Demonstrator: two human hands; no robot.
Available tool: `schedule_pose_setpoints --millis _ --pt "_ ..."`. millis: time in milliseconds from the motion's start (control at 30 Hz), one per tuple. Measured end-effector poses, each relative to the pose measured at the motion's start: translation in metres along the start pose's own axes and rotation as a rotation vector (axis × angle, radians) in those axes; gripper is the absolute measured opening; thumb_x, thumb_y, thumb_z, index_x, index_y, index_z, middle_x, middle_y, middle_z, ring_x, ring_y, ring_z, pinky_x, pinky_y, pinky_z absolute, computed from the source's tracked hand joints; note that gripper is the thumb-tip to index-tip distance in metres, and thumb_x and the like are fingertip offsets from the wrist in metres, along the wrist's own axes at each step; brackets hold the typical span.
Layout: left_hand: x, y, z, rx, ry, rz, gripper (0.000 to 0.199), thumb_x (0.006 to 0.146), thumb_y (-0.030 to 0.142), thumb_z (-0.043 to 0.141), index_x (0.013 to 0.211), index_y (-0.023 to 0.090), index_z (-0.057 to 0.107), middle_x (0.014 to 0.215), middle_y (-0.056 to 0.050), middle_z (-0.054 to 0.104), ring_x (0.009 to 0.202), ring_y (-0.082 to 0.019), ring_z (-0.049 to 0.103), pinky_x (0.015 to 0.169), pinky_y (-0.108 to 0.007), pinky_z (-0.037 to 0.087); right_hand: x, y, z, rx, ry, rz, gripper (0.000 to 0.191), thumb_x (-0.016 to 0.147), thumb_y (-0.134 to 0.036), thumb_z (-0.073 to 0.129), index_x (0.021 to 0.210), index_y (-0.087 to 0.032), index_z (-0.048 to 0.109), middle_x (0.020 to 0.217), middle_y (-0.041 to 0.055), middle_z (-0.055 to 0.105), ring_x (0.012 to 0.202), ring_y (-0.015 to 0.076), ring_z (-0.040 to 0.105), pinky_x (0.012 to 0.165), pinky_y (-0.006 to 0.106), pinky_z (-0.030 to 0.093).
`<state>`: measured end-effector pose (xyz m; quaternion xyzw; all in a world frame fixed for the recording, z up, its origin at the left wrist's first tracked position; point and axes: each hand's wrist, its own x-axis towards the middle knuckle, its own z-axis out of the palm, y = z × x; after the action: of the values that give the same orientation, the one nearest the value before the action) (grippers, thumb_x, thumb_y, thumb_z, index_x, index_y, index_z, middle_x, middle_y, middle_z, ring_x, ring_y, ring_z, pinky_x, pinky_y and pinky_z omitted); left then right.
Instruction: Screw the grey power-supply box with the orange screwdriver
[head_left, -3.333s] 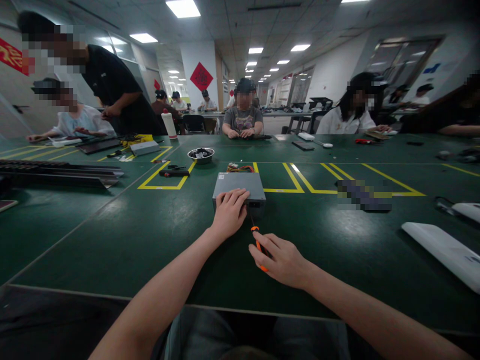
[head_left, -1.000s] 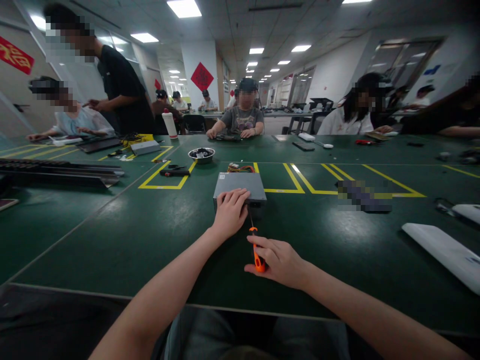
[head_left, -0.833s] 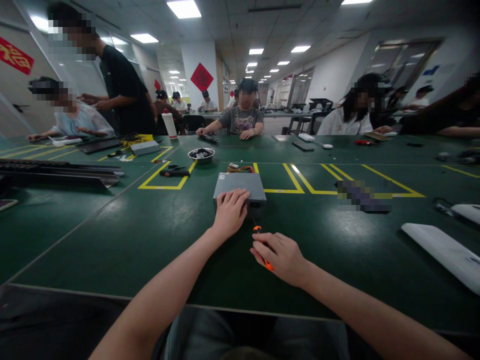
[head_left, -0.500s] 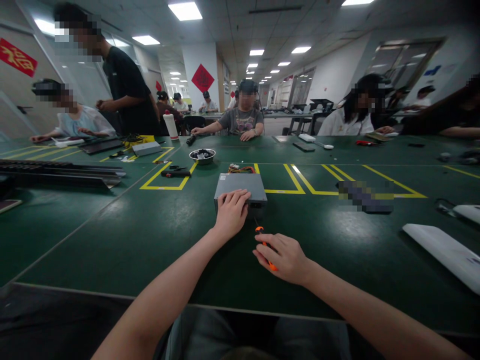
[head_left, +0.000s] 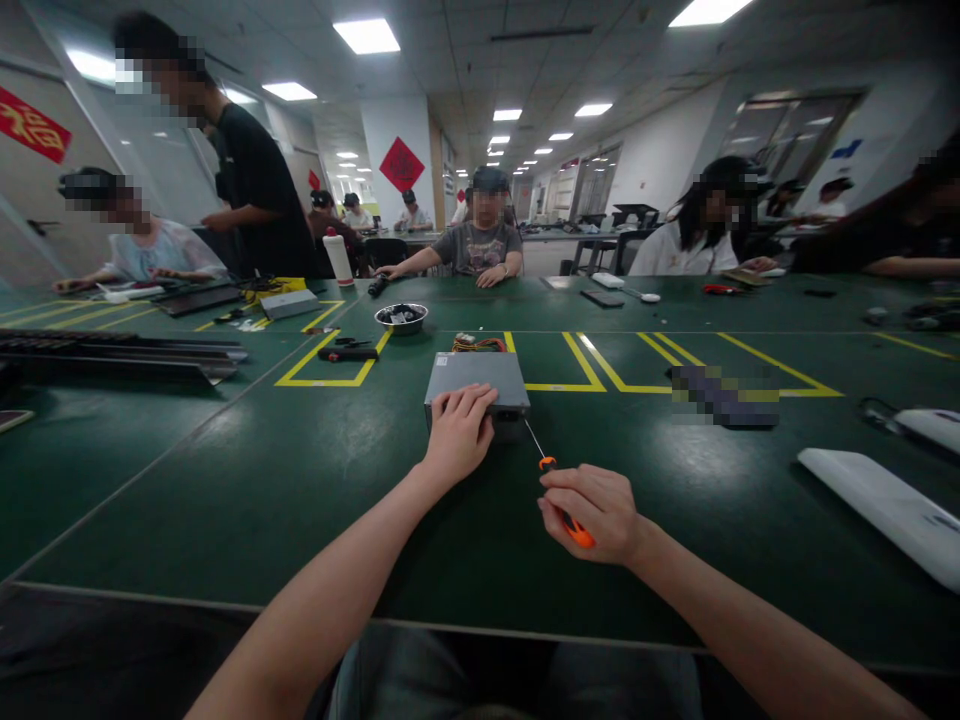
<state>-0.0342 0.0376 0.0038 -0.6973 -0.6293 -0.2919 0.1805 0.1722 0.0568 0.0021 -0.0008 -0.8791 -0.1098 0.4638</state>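
A grey metal box [head_left: 480, 372] with a socket on its near side and coloured wires [head_left: 478, 344] behind it rests on the green table [head_left: 300, 500]. My left hand [head_left: 461, 425] lies over the box's top and front edge, fingers curved around it. In my right hand [head_left: 589, 510] is an orange and black screwdriver [head_left: 576, 530], its thin shaft pointing up and left. The shaft's tip is close to the box's near right corner; whether it touches cannot be made out.
Beyond the box stand a metal bowl [head_left: 400, 319] of small parts and a black tool [head_left: 347, 353]. Metal rails [head_left: 112, 350] lie left; a dark blurred object [head_left: 724, 398] and a white panel [head_left: 877, 505] lie right. Several people are across the table.
My right hand has moved right with the screwdriver, whose shaft now shows at the box's right corner. My left hand stays on the box. The view has shifted slightly.
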Motion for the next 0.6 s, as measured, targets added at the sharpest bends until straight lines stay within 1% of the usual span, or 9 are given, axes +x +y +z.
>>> schedule_pose_setpoints --millis 233,500,567,600 --pt "-0.0008 0.0001 -0.0001 0.004 0.012 0.006 0.036 0.083 0.023 0.046 0.119 0.023 0.047 0.125 -0.004 0.052 0.117 -0.021 0.043 0.096 -0.039 0.028 0.0000 -0.0001 0.0022 -0.012 -0.019 0.005 0.006 0.071 -0.012 0.057 0.073 -0.017 0.053 0.072 0.0039 0.064 0.058 0.0094 0.055 0.048 0.021 0.042" --pt "-0.0009 -0.0006 0.0014 0.012 0.014 0.009 0.037 0.082 0.022 0.047 0.120 0.024 0.047 0.125 -0.005 0.051 0.117 -0.021 0.042 0.096 -0.040 0.027 -0.0003 -0.0003 0.0044 -0.031 -0.043 0.023 0.006 0.072 -0.013 0.056 0.073 -0.017 0.052 0.073 0.0043 0.063 0.059 0.0102 0.055 0.049 0.021 0.043" --pt "-0.0009 -0.0005 0.0016 0.012 0.011 0.011 0.037 0.082 0.022 0.047 0.120 0.024 0.047 0.125 -0.005 0.051 0.117 -0.021 0.042 0.096 -0.040 0.027 -0.0004 -0.0015 0.0046 -0.030 -0.061 0.034 0.005 0.072 -0.016 0.057 0.075 -0.017 0.052 0.074 0.0055 0.062 0.061 0.0113 0.056 0.051 0.022 0.044" --pt "-0.0009 -0.0005 0.0017 0.011 0.011 0.012 0.037 0.082 0.022 0.047 0.119 0.024 0.047 0.125 -0.005 0.051 0.117 -0.021 0.042 0.097 -0.040 0.027 -0.0005 -0.0023 0.0046 -0.023 -0.073 0.036 0.008 0.073 -0.021 0.057 0.077 -0.016 0.052 0.076 0.0069 0.062 0.063 0.0124 0.056 0.052 0.023 0.045"
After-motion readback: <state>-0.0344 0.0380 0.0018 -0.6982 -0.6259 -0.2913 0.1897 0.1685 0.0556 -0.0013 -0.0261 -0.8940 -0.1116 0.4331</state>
